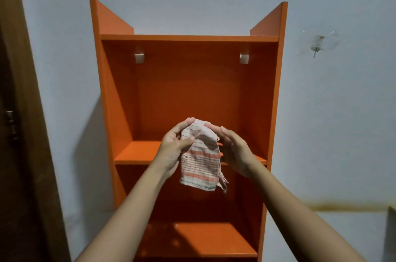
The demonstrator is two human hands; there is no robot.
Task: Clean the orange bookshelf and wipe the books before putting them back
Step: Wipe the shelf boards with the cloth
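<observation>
Since it's just a limp rag, the cloth (201, 161) weighs next to nothing and flops, so I'd hold it bunched at the top. It's white with orange stripes, frayed and a bit spotty. It hangs mid-view before the orange bookshelf (188, 90). The left grip (174, 146), at its 9 o'clock, curls round the top. The right grip (233, 150), at 3 o'clock, has fingers on it, but the thumb's hidden, so I can't tell if it pinches.

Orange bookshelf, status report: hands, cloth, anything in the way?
Left hand grips striped cloth; right hand fingers touch its top. Cloth hangs in front of orange bookshelf, at middle shelf. No books in view; nothing in the way.
</observation>
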